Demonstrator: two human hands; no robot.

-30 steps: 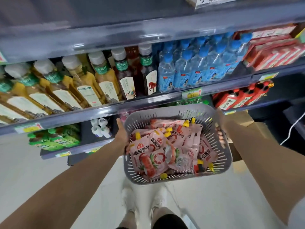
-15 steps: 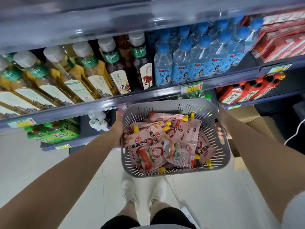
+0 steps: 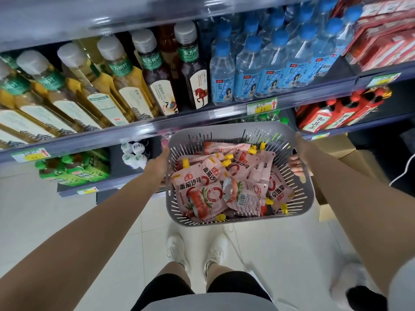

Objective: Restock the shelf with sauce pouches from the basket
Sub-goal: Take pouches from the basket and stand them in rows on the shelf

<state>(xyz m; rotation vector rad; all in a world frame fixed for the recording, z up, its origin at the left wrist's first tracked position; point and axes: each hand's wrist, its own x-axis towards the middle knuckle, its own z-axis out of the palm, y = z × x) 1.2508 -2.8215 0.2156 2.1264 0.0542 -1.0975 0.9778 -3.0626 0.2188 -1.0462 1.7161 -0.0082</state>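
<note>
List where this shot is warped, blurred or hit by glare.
Head view: the wide lens bows the shelf rail and stretches the forearms at the lower corners. Head view: white glare streaks the blurred top shelf edge. Head view: the sauce pouches in the basket are sharp, their print readable. Head view: the water bottles look slightly soft, and the light is even, with no hard shadows.
</note>
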